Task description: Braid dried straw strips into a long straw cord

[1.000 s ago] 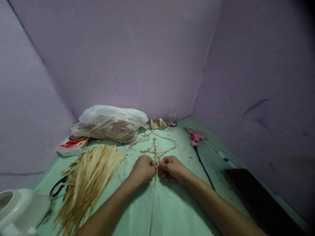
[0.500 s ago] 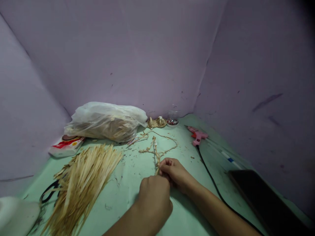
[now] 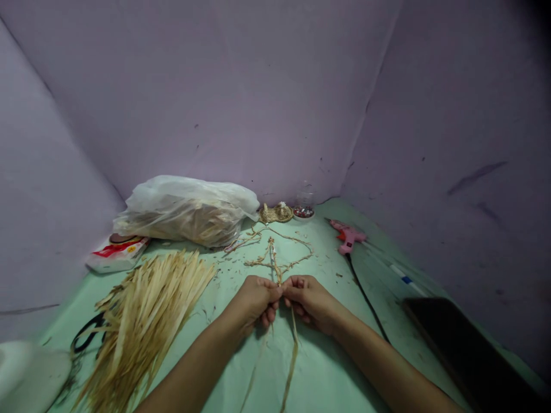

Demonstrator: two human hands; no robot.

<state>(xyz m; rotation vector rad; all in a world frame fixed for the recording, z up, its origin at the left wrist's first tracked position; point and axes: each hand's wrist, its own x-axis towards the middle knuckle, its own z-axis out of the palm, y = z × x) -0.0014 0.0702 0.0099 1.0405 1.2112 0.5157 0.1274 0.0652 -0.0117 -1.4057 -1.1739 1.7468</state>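
Note:
My left hand [image 3: 259, 299] and my right hand [image 3: 306, 298] meet at the middle of the table, both pinched on the near end of a braided straw cord [image 3: 276, 269]. Two loose fibre strands [image 3: 294, 344] hang from the fingers toward me. Beyond the hands the cord runs away along the table, and a thin twisted length of it [image 3: 303, 258] loops to the right and back. Left of my hands lies a spread bundle of flat dried straw strips [image 3: 150, 315]. The fingertips cover the exact spot where the strands join.
A plastic bag of dried fibre [image 3: 185, 209] and a red-and-white packet [image 3: 118, 252] lie at the back left. Small woven slippers [image 3: 275, 214] and a cup of beads [image 3: 303, 212] stand by the wall. A pink glue gun [image 3: 348, 235], its cord, and a dark phone-like slab [image 3: 465, 350] lie right; dark scissor handles [image 3: 84, 335] left.
My left hand has moved forward and away from my body, up to the cord beside my right hand. Two loose strands now show below the fingers. My right hand stays nearly in place.

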